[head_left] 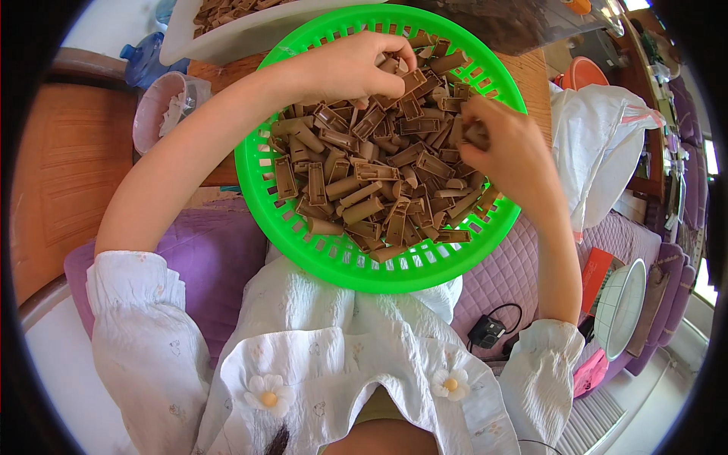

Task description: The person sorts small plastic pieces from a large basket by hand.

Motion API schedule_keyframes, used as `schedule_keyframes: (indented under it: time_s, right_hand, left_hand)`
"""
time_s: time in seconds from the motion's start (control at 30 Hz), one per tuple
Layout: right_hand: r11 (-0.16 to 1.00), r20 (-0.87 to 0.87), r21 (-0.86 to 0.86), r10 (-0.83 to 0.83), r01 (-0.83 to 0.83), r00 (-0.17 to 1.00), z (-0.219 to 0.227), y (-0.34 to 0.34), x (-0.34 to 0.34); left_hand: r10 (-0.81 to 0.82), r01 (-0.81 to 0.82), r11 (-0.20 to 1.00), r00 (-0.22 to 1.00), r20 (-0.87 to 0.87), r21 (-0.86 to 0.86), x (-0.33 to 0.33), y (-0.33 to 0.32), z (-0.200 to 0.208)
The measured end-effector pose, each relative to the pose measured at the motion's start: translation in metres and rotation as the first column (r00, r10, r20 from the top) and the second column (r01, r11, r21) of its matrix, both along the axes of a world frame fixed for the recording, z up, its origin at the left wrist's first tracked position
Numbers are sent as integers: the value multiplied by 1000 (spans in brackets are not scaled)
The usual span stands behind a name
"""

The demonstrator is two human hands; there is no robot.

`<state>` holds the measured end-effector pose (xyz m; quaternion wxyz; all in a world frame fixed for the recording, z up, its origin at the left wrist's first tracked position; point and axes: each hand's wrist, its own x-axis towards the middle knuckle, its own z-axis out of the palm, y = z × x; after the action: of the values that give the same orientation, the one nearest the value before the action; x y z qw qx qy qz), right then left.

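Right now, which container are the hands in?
The bright green basket: left hand, right hand both inside; the white tub and pink bin have neither.

Looking steeply down from the wearer's head in wide fisheye, facing past the white crinkled-cloth top [318, 371], framing the bright green, round, slotted plastic basket [379, 281] close below, bending straight lines near the picture's border.

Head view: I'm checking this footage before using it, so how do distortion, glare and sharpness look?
In the head view, a black border rings the picture and the wooden door bows near the left rim; also in the head view, the bright patch at far right is washed out white, while the brown pieces in the green basket look fairly crisp.
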<state>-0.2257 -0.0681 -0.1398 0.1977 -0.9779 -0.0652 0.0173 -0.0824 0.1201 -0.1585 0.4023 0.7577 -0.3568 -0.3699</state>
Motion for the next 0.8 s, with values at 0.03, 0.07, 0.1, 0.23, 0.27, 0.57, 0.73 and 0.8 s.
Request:
schedule_keyframes:
  time_s: [0.03,0.07,0.1,0.23,0.27,0.57,0.73,0.8]
  right_hand:
    - [988,-117,113,-95,108,989,12,1,1]
    - [978,-276,117,-137,175,951,20,4,2]
    - [977,-275,114,-143,179,951,15,5,-1]
    - [999,-155,40,-4,10,988,-22,22,-12]
    - [997,-137,-76,20,-31,990,-27,27,-15]
    - [981,-68,136,-129,138,989,7,-9,-13]
    - [926,-180,145,-322,349,929,27,-28,-27]
    - [924,-168,146,-329,353,929,26,-29,-29]
  left_hand:
    - [5,-5,1000,1000,-1,1,-1,1,-2]
    - [42,-44,998,997,-57,-37,-3,2,-5]
    - [66,-75,994,991,-112,-78,-5,0,-5]
    - [-37,40,996,998,-49,74,-5,-3,-6]
    - [-108,100,991,990,90,87,-9,-5,-8]
    - [-207,156,973,911,358,168,-35,-5,-20]
    - [-285,221,958,697,657,182,-62,-1,-46]
    - [-316,237,948,642,699,211,-64,-3,-46]
